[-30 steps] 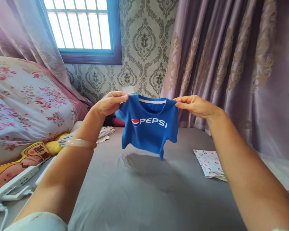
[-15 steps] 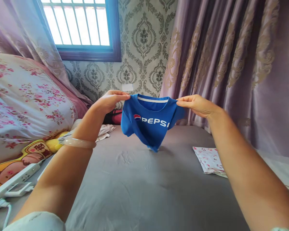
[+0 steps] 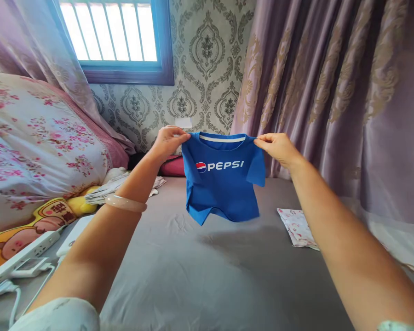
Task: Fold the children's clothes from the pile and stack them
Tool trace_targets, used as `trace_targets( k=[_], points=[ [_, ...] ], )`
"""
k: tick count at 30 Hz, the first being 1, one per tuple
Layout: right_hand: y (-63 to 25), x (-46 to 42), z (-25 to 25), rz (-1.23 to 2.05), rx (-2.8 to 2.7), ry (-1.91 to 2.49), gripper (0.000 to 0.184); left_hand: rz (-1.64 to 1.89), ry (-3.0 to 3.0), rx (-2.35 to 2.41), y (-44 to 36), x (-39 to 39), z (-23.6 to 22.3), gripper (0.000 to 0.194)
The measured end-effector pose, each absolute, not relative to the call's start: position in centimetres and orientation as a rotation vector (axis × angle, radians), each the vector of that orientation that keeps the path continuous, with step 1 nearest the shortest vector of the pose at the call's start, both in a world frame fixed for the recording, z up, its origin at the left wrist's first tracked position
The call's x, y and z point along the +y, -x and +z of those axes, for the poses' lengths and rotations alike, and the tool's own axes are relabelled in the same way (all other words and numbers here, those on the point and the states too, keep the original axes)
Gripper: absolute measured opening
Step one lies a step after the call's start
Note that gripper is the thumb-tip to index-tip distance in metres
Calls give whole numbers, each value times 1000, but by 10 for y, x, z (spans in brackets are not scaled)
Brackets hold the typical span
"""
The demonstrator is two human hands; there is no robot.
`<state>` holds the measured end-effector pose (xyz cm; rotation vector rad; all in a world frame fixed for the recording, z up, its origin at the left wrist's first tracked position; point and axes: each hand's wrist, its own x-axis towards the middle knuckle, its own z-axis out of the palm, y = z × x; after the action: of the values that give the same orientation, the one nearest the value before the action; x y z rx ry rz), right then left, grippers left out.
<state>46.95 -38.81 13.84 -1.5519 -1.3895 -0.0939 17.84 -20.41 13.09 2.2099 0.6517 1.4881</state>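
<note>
A small blue T-shirt (image 3: pixel 224 188) with white "PEPSI" lettering hangs spread above the grey bedsheet, its front facing me. My left hand (image 3: pixel 170 140) pinches it at the shoulder on the left, beside the white-trimmed neck. At the opposite shoulder, my right hand (image 3: pixel 278 147) grips the cloth between thumb and fingers. Both sleeves droop, and the lower hem hangs unevenly, dipping at the left corner. A pale bangle (image 3: pixel 126 203) circles my left forearm.
Folded patterned cloth (image 3: pixel 298 227) lies on the grey bedsheet (image 3: pixel 207 276) at right, partly behind my forearm. To the left are a power strip (image 3: pixel 24 257) with cords, a cartoon cushion (image 3: pixel 17 241) and floral bedding (image 3: pixel 48 147). Curtains (image 3: pixel 313 92) hang behind on the right.
The shirt's lower part has swung open from a bunched point, so the whole lettering and the hem show. Both hands have shifted slightly, still pinching the shoulders.
</note>
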Motion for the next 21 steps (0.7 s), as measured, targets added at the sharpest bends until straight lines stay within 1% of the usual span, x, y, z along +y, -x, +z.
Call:
trace_targets(
  k=[3, 4, 6, 9, 15, 17, 21],
  points=[
    [-470, -416, 147, 364, -1408, 1396, 33, 1167, -2047, 371, -155, -221, 139, 36],
    [-469, -423, 150, 449, -1421, 1381, 35, 1113, -2007, 312, -151, -225, 141, 35],
    [-468, -428, 153, 489, -1433, 1417, 38, 1095, -1946, 287, -149, -228, 140, 34],
    [-469, -412, 149, 306, -1396, 1545, 38, 1125, -1977, 447, -165, -221, 135, 34],
    [-482, -363, 130, -347, -1390, 1621, 36, 1375, -2022, 708, -202, -196, 122, 25],
    [-482, -360, 128, -468, -1352, 1646, 32, 1397, -2047, 727, -206, -193, 119, 23],
    [-478, -365, 130, -576, -1284, 1702, 26, 1429, -2078, 737, -209, -193, 117, 21]
  ],
)
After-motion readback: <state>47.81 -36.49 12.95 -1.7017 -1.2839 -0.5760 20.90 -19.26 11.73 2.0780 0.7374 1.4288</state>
